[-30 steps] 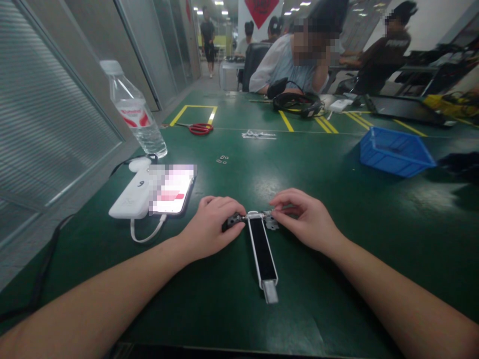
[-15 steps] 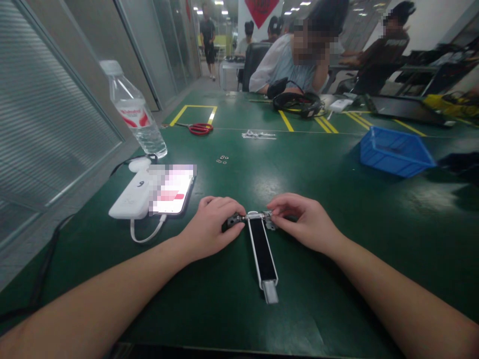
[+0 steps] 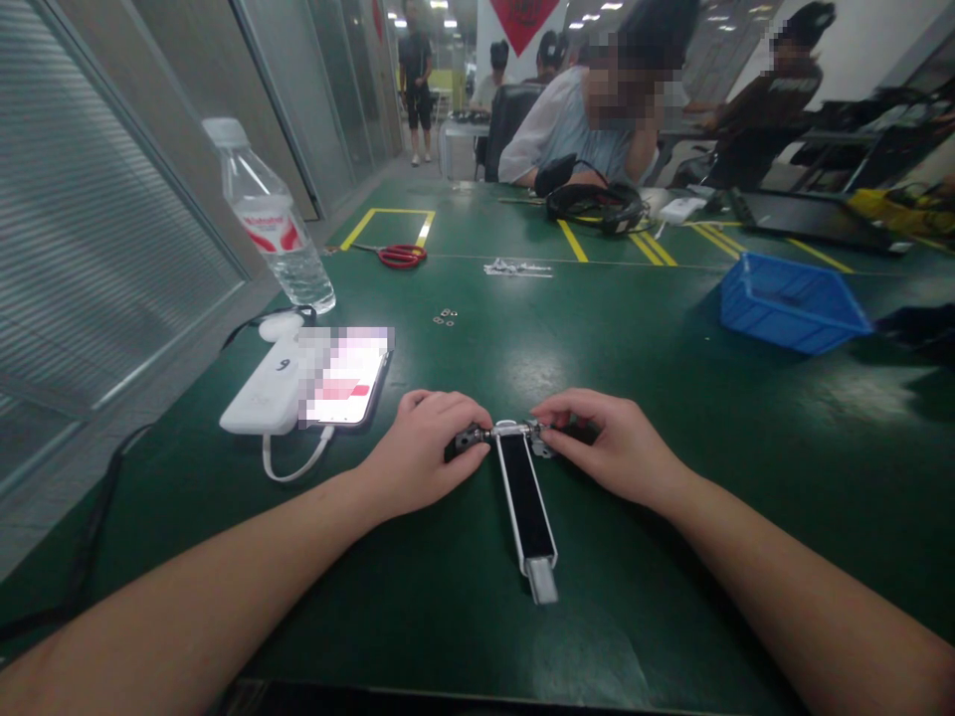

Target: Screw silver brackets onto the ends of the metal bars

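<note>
A long black bar with a silver frame (image 3: 525, 504) lies on the green table (image 3: 671, 477), pointing toward me, with a small metal hinge assembly (image 3: 507, 432) across its far end. My left hand (image 3: 422, 448) is closed around the dark left end of that hinge. My right hand (image 3: 608, 445) pinches the hinge's right end between thumb and fingertips. Both forearms rest low over the table.
To the left lie a lit phone (image 3: 347, 378) on a white power bank (image 3: 265, 390) and a water bottle (image 3: 270, 228). Farther back are red scissors (image 3: 401, 257), small metal parts (image 3: 517, 268), tiny washers (image 3: 444, 317) and a blue bin (image 3: 791, 301). Other people sit beyond the table.
My right hand's fingers have closed in slightly on the hinge's right end. The left hand and the bar have stayed put.
</note>
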Available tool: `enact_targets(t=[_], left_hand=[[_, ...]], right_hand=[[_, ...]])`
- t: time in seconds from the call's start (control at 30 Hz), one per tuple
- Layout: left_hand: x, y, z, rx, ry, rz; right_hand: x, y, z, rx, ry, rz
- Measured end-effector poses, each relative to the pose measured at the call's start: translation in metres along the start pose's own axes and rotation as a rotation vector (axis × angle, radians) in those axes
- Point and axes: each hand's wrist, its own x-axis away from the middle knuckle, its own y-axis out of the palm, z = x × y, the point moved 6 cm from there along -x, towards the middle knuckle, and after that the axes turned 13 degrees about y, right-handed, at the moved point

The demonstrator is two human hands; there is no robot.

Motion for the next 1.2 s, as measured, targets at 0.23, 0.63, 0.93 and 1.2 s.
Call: enact_targets(t=[0.23,0.63,0.93,1.2], left_hand=[[0.0000,0.0007,-0.0008,0.012,0.000,0.003],[0.0002,0.0002,-0.0003,0.005,-0.001,-0.009],[-0.0006,-0.0001,0.0006,0.024,-0.006,0.000],[-0.0002,-0.0002,-0.0002,0.025,-0.003,-0.007]], right_hand=[[0.0001,-0.0010,0.0005,0.047,-0.001,0.004],[-0.0011,0.0009,-0.0022,0.073,-0.037,-0.055],[-0.0011,0.0024,-0.0033,0.087,-0.048,-0.069],[-0.0007,0.0033,-0.0017,0.089,-0.023,-0.083]])
